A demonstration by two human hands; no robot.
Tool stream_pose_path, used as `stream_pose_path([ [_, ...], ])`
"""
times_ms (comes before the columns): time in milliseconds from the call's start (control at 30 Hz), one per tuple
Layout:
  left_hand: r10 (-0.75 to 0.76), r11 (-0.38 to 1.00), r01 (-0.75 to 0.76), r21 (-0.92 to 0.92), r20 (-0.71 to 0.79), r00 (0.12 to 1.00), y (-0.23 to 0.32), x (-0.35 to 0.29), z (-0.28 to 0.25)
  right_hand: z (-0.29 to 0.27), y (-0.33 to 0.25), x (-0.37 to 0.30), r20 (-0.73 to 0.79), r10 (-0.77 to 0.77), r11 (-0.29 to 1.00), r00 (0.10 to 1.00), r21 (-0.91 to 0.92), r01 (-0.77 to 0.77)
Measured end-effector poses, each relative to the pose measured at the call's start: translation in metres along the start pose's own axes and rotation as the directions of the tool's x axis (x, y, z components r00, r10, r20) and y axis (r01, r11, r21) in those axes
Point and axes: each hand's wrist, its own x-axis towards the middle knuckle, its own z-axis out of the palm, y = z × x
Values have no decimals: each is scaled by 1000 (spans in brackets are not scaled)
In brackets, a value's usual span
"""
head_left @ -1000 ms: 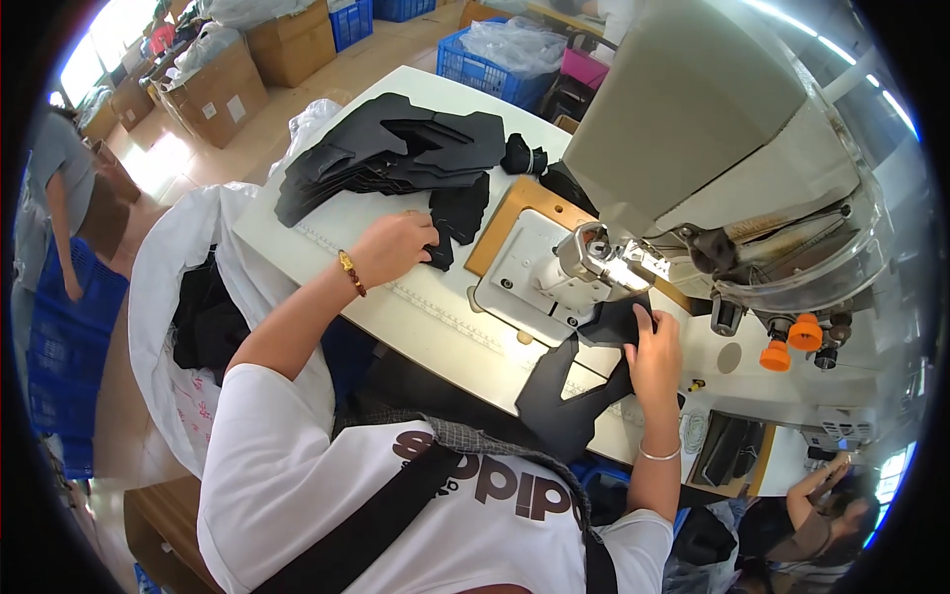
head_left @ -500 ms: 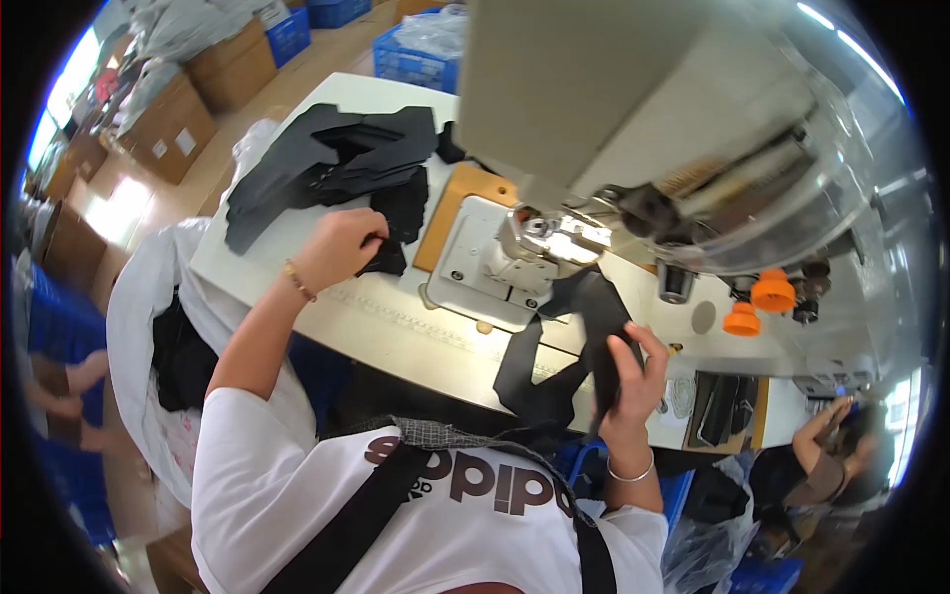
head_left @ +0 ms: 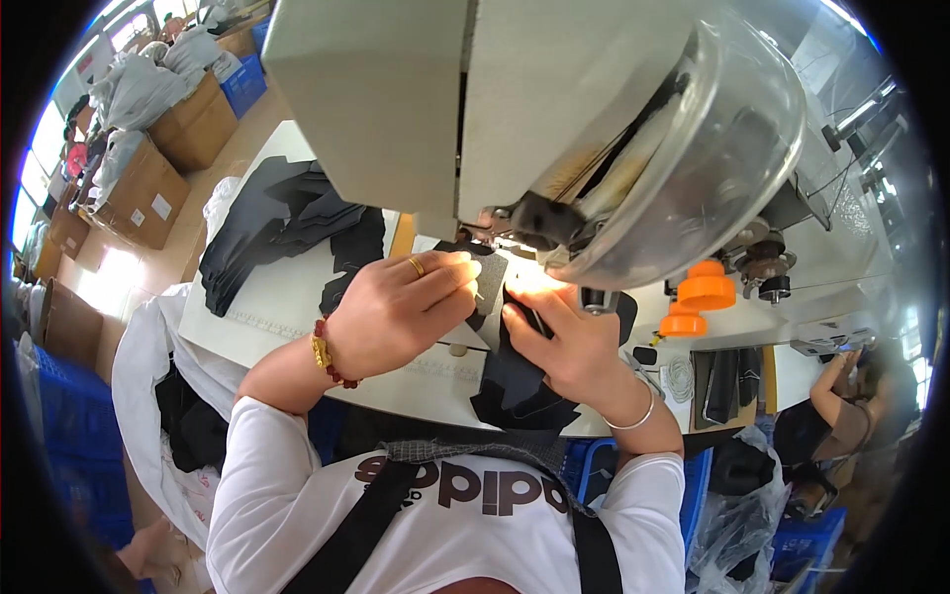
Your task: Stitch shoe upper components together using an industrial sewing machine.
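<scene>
Flat black cloth piece [head_left: 513,378] at the white worktop's [head_left: 282,287] near edge.
Right hand [head_left: 562,342] holds it; left hand's [head_left: 404,309] fingers bunch close, catch unclear. Looks light, bendy: best held flat by its edges.

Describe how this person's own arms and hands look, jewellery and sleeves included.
Both hands are ungloved. The left hand wears a gold-coloured ring, with a dark reddish beaded bracelet carrying a gold-coloured piece at that wrist. The right hand has a thin silver-coloured bangle at its wrist. Short white sleeves leave the forearms uncovered.
</scene>
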Motion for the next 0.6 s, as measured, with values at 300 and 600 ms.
stream_pose_path([
  [300, -83, 995, 89, -38, 132, 988, 11, 2, -4, 1, 7, -10, 128, -83, 973, 988, -204, 109],
  [600, -106, 993, 110, -44, 81, 991, 17, 9, -4, -1, 12, 2, 91, -126, 992, 988, -16, 128],
])
